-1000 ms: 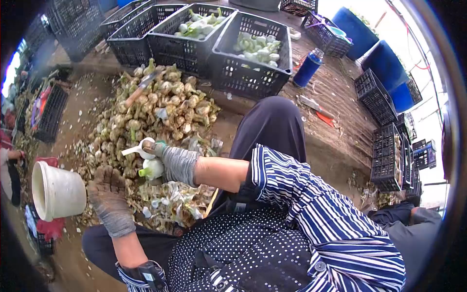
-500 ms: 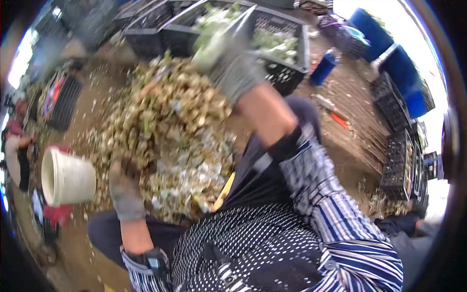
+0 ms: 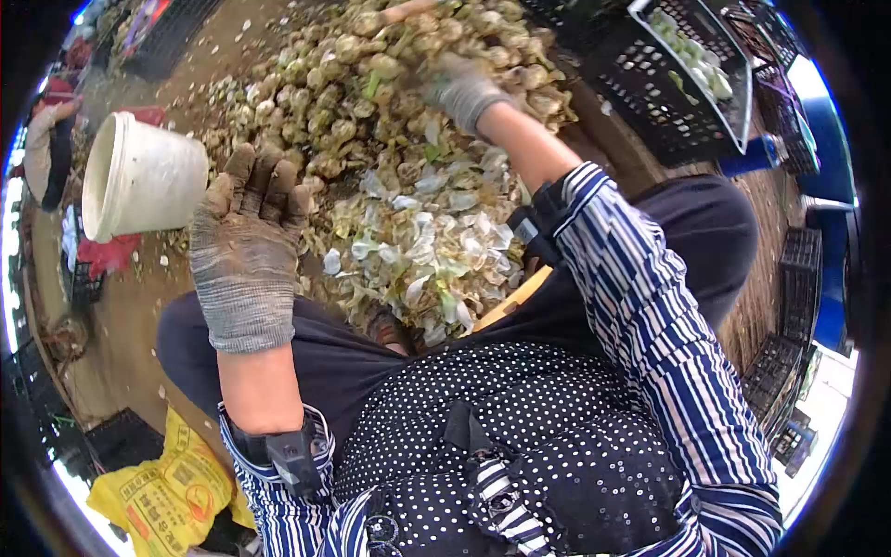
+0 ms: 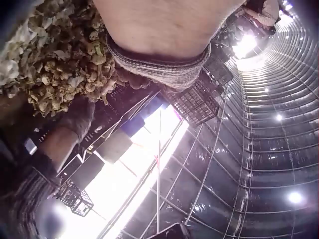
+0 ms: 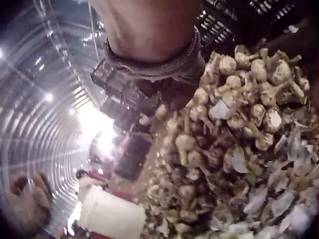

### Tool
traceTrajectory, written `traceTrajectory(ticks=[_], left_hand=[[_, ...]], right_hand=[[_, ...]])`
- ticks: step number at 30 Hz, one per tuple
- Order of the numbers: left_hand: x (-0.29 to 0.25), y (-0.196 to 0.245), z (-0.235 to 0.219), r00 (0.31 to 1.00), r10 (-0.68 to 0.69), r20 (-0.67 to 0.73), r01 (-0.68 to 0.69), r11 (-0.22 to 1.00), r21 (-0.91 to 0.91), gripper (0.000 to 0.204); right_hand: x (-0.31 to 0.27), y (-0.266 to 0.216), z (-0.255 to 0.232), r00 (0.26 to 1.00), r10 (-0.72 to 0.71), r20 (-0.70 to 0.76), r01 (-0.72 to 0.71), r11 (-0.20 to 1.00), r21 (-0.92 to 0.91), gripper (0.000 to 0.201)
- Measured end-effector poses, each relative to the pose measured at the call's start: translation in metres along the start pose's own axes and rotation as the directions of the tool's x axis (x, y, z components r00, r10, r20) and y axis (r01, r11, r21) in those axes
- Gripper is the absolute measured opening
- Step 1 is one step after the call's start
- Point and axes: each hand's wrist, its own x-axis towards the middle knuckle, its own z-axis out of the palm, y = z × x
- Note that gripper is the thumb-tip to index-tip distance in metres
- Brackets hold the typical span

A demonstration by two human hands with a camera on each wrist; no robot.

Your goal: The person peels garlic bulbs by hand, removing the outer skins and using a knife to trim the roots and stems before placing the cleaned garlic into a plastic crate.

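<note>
Apparently the two hands are well apart: the gloved left hand [image 3: 246, 251] is loosely open and empty, palm up, while the right hand [image 3: 464, 93] is over the heap of bulbs [image 3: 334, 111], too blurred for me to tell whether it grips anything. The heap is on the floor [image 3: 121, 362], whose edges I can't make out. From my remote seat, I judge that a hasty reach by the right hand could set loose bulbs rolling into the peelings [image 3: 436, 251], because they lie stacked without support. Its glove could also knock the wooden handle [image 3: 408, 11] near the heap's far side; I can't see whether a blade is attached. The bulbs share no single direction; in the right wrist view, one bulb [image 5: 185, 142] has its long axis roughly upright, stem downward. The handle slants slightly across the head view. Farther out, the white bucket [image 3: 158, 176] flanks the left hand, and a black crate [image 3: 650, 102] is beyond the right forearm.
</note>
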Motion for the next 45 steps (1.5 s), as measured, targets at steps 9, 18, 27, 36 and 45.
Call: traceTrajectory(ticks=[9, 18, 27, 36, 45], left_hand=[[-0.012, -0.004, -0.003, 0.961, 0.05, -0.273, -0.011, 0.99, 0.144, 0.039], [-0.044, -0.006, 0.014, 0.976, 0.047, -0.211, -0.004, 0.98, 0.2, 0.034], [-0.022, -0.019, 0.0, 0.919, -0.002, -0.395, 0.196, 0.871, 0.451, 0.045], [-0.024, -0.028, 0.019, 0.983, -0.036, -0.181, 0.118, 0.875, 0.469, 0.057], [-0.02, -0.041, 0.022, 0.929, -0.095, -0.358, 0.334, 0.635, 0.697, 0.057]], right_hand=[[-0.01, -0.018, 0.121, 0.901, -0.21, 0.38, 0.211, 0.977, 0.041, 0.057], [-0.034, -0.023, 0.106, 0.972, -0.138, 0.19, 0.187, 0.943, -0.276, 0.046], [-0.07, -0.123, -0.044, 0.868, -0.495, 0.021, 0.484, 0.856, 0.183, 0.065], [-0.152, -0.103, -0.086, 0.908, -0.387, -0.159, 0.407, 0.728, 0.552, 0.042], [-0.163, -0.109, -0.07, 0.839, -0.542, -0.05, 0.543, 0.84, 0.013, 0.026]])
